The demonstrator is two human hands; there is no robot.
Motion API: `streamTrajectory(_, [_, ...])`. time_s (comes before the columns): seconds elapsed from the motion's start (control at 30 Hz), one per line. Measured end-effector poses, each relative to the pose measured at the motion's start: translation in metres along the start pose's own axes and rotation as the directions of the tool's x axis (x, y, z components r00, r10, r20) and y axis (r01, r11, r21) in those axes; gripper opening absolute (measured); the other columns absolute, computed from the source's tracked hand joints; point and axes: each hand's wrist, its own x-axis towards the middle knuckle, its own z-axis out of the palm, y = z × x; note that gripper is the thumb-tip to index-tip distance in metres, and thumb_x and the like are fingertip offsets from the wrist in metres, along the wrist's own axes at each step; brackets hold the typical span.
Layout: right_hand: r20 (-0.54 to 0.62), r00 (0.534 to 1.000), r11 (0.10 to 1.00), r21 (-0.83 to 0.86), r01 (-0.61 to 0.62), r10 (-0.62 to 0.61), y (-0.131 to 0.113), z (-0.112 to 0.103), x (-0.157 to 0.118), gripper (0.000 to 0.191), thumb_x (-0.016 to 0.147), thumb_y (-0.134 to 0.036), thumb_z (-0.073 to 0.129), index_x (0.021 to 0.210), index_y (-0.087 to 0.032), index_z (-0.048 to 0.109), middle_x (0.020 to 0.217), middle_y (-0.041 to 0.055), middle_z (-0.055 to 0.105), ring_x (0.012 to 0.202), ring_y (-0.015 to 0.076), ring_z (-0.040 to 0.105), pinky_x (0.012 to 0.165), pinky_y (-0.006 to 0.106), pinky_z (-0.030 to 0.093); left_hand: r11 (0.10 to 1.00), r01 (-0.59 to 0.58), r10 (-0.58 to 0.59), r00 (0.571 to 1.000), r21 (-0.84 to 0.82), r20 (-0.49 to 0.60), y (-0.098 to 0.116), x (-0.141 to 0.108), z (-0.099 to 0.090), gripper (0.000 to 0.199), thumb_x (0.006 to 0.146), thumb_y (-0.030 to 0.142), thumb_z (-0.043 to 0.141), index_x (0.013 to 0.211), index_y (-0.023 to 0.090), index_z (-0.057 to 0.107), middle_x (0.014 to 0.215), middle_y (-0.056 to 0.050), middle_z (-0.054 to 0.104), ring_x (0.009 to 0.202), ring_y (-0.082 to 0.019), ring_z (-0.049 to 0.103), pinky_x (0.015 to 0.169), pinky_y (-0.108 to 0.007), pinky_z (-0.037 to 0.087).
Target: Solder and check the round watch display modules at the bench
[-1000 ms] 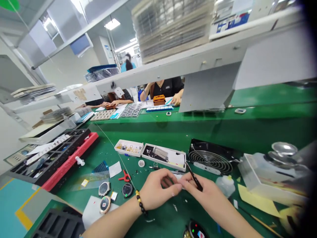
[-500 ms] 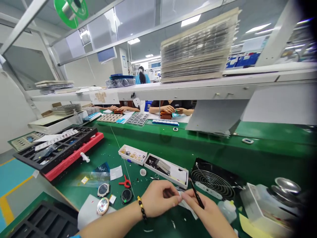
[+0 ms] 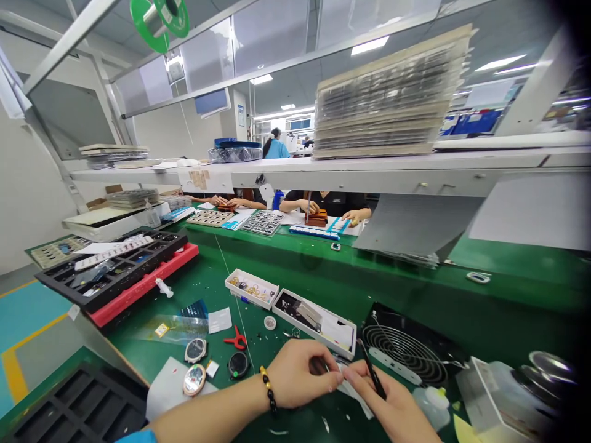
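Three round watches (image 3: 196,350), two white trays (image 3: 252,288), one desk fan (image 3: 406,344).

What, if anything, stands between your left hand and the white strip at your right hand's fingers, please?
Nothing visible does: the left hand reaches the white strip directly, with the right hand at its other side, holding black tweezers.

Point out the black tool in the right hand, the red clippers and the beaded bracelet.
Black tool (image 3: 372,373): head view, point on its shaft.
Red clippers (image 3: 235,339): head view, point on the handles.
Beaded bracelet (image 3: 268,390): head view, point on the beads.
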Motion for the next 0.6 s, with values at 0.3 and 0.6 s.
streamTrajectory(0.3, [0.009, 1.000, 0.999, -0.035, -0.002, 0.002, 0.014, 0.000, 0.005, 0.056, 0.084, -0.076, 0.058, 0.076, -0.021, 0.065, 0.069, 0.0009, 0.057, 0.070, 0.0204, 0.055, 0.069, 0.026, 0.049, 1.000, 0.031, -0.031, 0.999, 0.003, 0.033, 0.004, 0.000, -0.002, 0.013, 0.079, 0.028, 0.073, 0.082, 0.015, 0.075, 0.066, 0.003, 0.063, 0.058, -0.010, 0.055, 0.060, -0.020, 0.042])
streamTrajectory(0.6, [0.005, 1.000, 1.000, -0.021, 0.022, -0.022, 0.011, 0.000, 0.004, 0.054, 0.086, -0.074, 0.057, 0.078, -0.021, 0.068, 0.073, 0.0025, 0.065, 0.074, 0.0223, 0.062, 0.072, 0.026, 0.052, 0.998, 0.055, -0.055, 0.998, 0.000, 0.045, 0.002, 0.001, -0.003, 0.017, 0.078, 0.032, 0.073, 0.083, 0.015, 0.075, 0.068, 0.001, 0.066, 0.062, -0.012, 0.058, 0.061, -0.021, 0.044])
